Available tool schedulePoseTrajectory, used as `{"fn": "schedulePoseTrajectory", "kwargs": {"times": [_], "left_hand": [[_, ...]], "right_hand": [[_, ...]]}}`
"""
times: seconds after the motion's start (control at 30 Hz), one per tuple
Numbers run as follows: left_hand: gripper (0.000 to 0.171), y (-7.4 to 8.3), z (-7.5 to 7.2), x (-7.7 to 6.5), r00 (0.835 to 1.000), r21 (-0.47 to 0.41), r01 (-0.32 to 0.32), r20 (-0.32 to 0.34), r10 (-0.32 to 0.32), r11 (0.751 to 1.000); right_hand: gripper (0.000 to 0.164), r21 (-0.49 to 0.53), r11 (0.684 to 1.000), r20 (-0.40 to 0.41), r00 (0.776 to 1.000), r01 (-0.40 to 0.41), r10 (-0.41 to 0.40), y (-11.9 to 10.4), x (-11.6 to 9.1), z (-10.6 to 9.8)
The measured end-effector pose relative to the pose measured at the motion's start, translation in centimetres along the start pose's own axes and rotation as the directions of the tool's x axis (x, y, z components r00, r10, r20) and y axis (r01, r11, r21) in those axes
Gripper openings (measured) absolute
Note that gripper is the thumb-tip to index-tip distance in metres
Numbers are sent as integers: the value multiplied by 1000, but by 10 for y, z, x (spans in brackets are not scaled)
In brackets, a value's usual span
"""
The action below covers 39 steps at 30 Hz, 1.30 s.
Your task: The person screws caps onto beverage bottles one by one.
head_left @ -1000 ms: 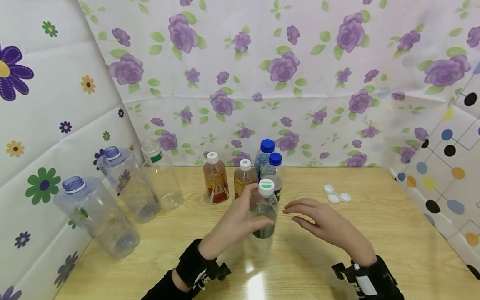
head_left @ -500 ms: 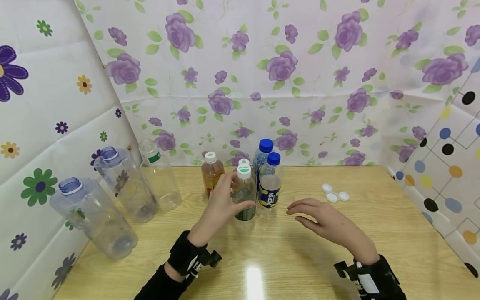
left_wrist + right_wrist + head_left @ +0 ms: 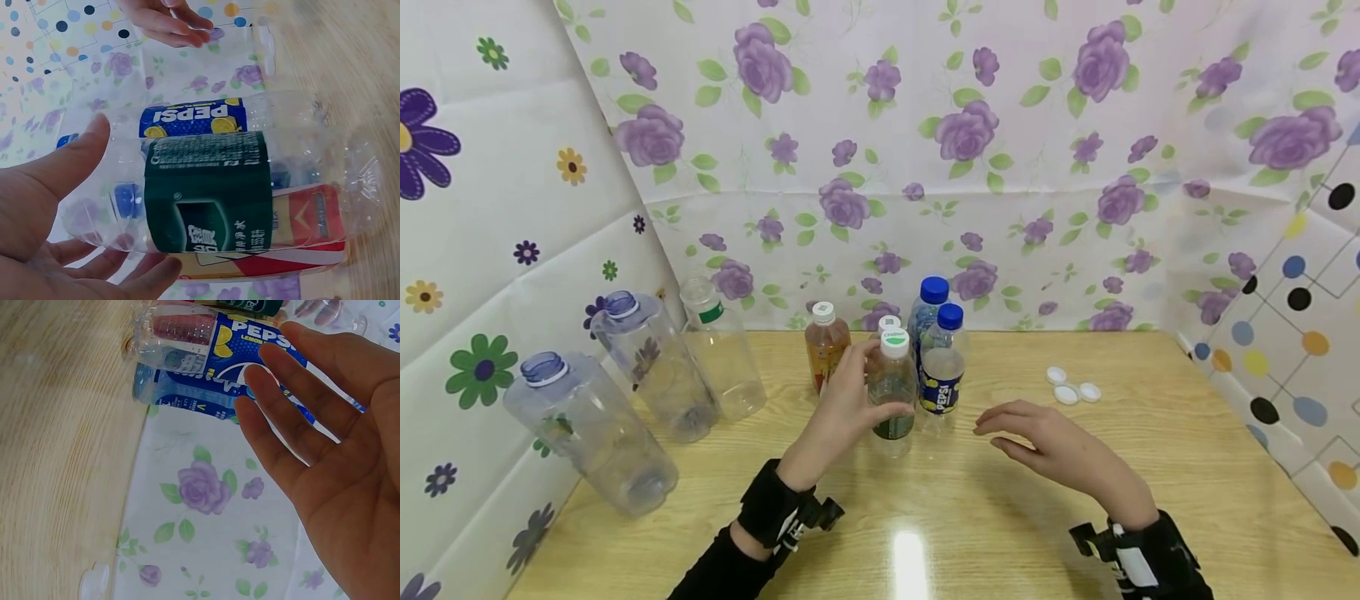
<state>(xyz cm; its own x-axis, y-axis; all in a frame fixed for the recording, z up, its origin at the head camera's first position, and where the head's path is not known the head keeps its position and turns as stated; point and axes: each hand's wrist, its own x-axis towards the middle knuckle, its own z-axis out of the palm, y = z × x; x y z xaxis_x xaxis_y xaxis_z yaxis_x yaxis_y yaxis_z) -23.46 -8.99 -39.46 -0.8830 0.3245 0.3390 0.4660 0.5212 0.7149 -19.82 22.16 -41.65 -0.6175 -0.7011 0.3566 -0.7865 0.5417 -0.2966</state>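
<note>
My left hand (image 3: 842,408) curls round a clear water bottle (image 3: 897,385) with a white cap and dark green label. The bottle appears to stand upright on the table. In the left wrist view its green label (image 3: 212,219) faces me, with the thumb and fingers spread on either side; how firmly they press is unclear. Just right of it stands a Pepsi bottle (image 3: 942,387) with a blue cap. My right hand (image 3: 1041,433) hovers to the right, fingers relaxed and holding nothing; the right wrist view shows its palm (image 3: 350,500) near the Pepsi bottle.
Another blue-capped bottle (image 3: 922,323) is behind the Pepsi. An amber drink bottle (image 3: 826,350) stands to the left; a second white-capped one (image 3: 889,322) is mostly hidden. Three large uncapped bottles (image 3: 595,442) stand at far left. Loose white caps (image 3: 1067,394) lie at right.
My left hand has moved the water bottle left, from in front of the Pepsi to beside it; over the last half second it barely shifts. My right hand stays nearly still.
</note>
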Motion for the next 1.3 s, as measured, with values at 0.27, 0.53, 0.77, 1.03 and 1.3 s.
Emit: {"fn": "schedulePoseTrajectory", "kwargs": {"times": [0.27,0.53,0.77,1.03,1.3], "left_hand": [[103,10,-14,-4,995,27,49,87,-51,998],[98,31,-74,-21,999,210,50,-5,-50,976],[74,33,-150,-55,857,481,251,-513,37,840],[106,17,-222,-87,668,229,646,-632,-393,729],[129,-19,-253,-96,721,139,669,-359,-592,730]], "right_hand": [[32,3,999,11,999,33,-34,2,1,4],[30,-1,999,12,999,50,-50,1,4,6],[30,-14,999,0,999,41,-41,1,3,7],[31,-13,999,13,999,32,-32,1,0,11],[32,-27,999,15,999,42,-41,3,2,11]]}}
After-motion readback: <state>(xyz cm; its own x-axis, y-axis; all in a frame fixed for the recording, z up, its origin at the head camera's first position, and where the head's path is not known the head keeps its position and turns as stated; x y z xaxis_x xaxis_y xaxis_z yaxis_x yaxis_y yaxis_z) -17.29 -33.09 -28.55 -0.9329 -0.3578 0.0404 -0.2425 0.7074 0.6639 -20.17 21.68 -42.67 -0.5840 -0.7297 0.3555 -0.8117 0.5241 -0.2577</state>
